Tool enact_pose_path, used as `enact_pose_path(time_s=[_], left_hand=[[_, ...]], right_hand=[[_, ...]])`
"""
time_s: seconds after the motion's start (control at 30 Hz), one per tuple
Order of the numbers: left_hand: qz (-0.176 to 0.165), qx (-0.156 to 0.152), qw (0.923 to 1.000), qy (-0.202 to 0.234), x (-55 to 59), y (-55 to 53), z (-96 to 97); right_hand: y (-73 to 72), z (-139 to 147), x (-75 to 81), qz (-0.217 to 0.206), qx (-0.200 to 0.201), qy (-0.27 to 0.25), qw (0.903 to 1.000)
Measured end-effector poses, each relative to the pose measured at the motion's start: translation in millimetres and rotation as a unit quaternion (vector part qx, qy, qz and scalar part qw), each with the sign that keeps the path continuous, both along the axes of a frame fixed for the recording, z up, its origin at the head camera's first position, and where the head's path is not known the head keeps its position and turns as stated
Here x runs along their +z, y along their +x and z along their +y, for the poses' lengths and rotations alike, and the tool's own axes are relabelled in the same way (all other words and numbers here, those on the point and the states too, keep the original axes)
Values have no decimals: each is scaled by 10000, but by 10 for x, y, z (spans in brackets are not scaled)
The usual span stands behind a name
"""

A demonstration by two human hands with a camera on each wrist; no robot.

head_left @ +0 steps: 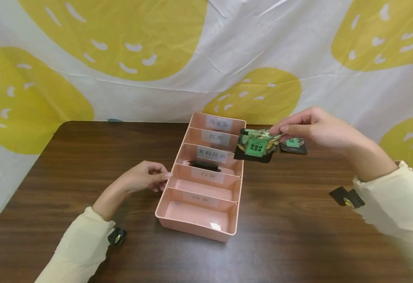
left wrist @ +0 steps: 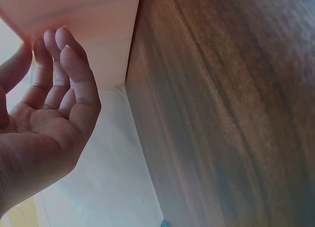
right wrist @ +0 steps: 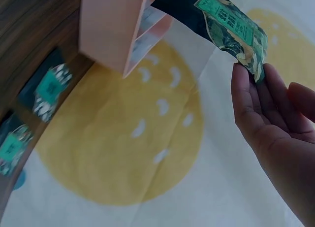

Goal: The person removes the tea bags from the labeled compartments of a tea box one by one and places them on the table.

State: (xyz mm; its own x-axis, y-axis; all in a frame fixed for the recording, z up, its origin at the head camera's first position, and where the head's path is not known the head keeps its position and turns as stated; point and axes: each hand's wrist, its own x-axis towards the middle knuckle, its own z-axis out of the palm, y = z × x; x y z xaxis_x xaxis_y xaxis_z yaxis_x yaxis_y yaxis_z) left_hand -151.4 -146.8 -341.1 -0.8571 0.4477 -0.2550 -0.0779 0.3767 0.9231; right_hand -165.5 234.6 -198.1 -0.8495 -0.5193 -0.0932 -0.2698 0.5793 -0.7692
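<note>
A pink divided box [head_left: 196, 230] stands on the table, with Chinese tea labels on its compartment walls. My left hand [head_left: 148, 177] is at its left side, the thumb on the rim and the curled fingers against the outer wall; the left wrist view shows those fingertips at the wall. My right hand [head_left: 314, 127] pinches a tea bag packet [head_left: 257, 145] by its edge, above the box's right rim near the back compartments. The packet is black with a green label and a leafy picture. A dark packet [head_left: 204, 166] lies in the middle compartment, labelled for jasmine tea.
Right of the box, more tea packets [head_left: 294, 145] lie on the dark wooden table [head_left: 288, 220]; the right wrist view shows two, one a green-labelled packet [right wrist: 49, 91]. A white cloth [head_left: 150, 94] with yellow shapes hangs along the table's back edge.
</note>
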Motion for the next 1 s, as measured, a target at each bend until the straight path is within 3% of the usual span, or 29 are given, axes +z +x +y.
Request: enact_pose_path(time_s=[0.23,0.47,0.7,1.0], left_hand=[[3,-15,10000,5,-11,-4,1],[25,-23,10000,45,-9,-5,8],[42,9,10000,19,-28,-11,9],[15,57,10000,-71,-14,1,8]], right_hand=[[-122,306,-112,-412,-213,-403,9981],[-227,610,-223,-1123,-244,-1048,9878],[-292,933,-354,-1214,-765,-513,9883],[-321,1315,-584,-1234,-1067,-361,9859]])
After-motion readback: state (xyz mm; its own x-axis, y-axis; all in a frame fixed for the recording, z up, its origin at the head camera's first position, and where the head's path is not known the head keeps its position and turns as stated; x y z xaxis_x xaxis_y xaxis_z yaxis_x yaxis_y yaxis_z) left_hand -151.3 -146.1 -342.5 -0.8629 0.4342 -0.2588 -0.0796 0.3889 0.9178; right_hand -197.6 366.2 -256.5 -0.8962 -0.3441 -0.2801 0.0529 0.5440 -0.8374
